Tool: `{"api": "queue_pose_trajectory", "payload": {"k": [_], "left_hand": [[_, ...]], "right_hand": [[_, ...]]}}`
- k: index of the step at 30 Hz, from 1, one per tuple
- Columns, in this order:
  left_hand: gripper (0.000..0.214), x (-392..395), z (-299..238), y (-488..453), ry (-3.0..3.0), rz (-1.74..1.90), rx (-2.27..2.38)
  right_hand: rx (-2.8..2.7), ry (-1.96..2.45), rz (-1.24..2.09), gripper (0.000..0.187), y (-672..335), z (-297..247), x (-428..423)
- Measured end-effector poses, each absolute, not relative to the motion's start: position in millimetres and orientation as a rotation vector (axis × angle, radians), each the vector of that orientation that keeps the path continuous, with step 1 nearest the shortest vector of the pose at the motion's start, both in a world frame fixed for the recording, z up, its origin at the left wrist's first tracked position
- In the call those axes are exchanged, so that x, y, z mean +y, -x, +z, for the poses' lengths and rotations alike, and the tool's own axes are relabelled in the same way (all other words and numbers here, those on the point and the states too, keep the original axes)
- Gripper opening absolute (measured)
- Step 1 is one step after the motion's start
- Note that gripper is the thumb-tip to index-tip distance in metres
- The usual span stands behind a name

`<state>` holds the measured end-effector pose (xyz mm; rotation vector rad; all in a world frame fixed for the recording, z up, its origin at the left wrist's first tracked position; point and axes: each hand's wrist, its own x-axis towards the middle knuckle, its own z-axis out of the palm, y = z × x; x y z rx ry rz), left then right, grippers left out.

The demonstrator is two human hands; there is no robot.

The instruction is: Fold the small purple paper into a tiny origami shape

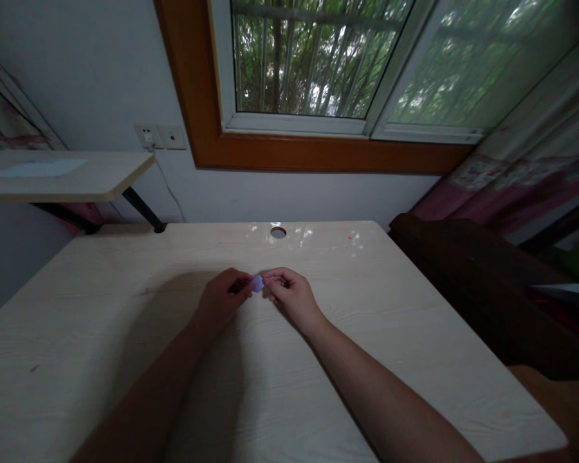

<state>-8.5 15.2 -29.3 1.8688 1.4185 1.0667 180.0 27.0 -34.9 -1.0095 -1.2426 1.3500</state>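
Note:
A small, pale purple piece (257,283), thin like folded paper, is between my two hands over the middle of the table. My left hand (226,290) pinches its left side with thumb and fingertips. From the other side, my right hand (289,289) has its thumb and fingers closed at the piece's right edge. The fingers cover much of it, so its full shape is hidden. Both hands are low, close above the light wooden tabletop (280,386).
A raised shelf (67,183) on black legs stands at the back left, with a white sheet (38,168) on it. A round cable hole (278,233) lies near the back edge. Dark wooden furniture (482,289) borders the right side. Behind is a window (318,64).

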Motion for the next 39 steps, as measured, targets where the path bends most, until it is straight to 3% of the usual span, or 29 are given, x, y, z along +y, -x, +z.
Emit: {"api": "queue_pose_trajectory", "payload": {"k": [19,39], "left_hand": [[0.025,20.1,-24.8,9.1,-1.475,1.075,1.260],[0.029,21.4,-31.7,10.8,-1.466,1.076,1.145]], "right_hand": [[-1.631,0.996,1.021,0.019,-179.2,-39.1,25.2],[-1.313,0.938,1.317,0.018,-180.1,-37.1,26.4]]}}
